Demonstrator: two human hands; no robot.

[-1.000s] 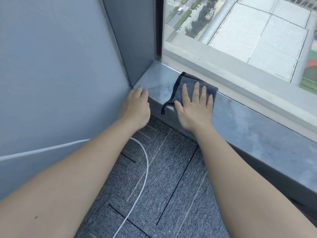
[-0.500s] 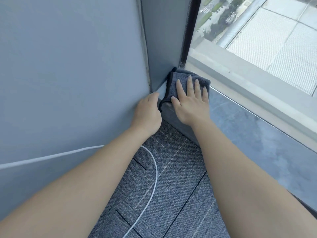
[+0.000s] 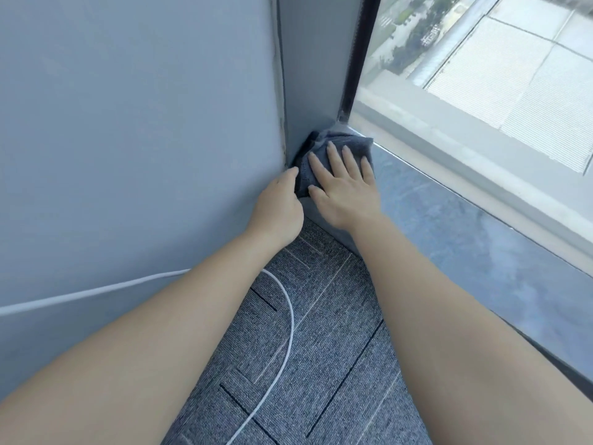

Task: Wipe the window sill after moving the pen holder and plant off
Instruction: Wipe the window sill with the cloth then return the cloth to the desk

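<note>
Two bare forearms come into the frame from the near edge, with no sleeve, watch, bracelet or glove on either. The left hand [image 3: 278, 211] and the right hand [image 3: 347, 187] carry no rings. The fingers [image 3: 333, 154] of the right hand have short, unpainted nails. Both forearms are smooth and full, tapering toward the wrists.

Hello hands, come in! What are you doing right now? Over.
Right hand flat on gray cloth, at sill corner. Left hand braced at sill edge. Nothing blocking.
</note>
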